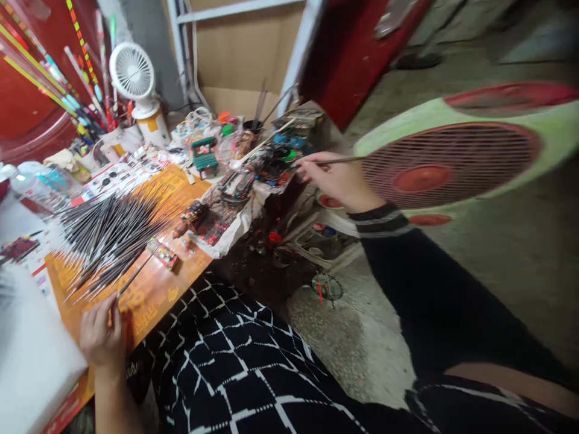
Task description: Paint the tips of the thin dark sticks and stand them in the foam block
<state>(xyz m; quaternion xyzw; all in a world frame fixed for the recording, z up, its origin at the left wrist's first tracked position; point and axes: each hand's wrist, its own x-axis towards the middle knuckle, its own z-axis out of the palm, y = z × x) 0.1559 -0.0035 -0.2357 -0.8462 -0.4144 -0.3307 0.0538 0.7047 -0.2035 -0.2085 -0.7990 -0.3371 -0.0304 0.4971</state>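
My left hand [102, 328] pinches one end of a thin, dark fishing float [136, 274], which points up and away over the orange table top [149, 307]. Just beyond it lies a large heap of similar dark floats [111, 232] with fine pale tips. My right hand [332, 178] is closed round a slim paintbrush [337, 160], its handle sticking out to the right. The brush's tip end is close to paint-smeared pots [275, 160] in black, blue and green; whether it touches them I cannot tell. A small paint-spotted block [163, 254] sits near the held float.
A white fan [132, 71] stands at the back beside colourful banded rods [84, 60]. A green miniature chair [204, 155] is among the clutter. A large green-and-red fan [452, 160] stands to the right. White plastic wrapping [34, 355] covers the near left corner.
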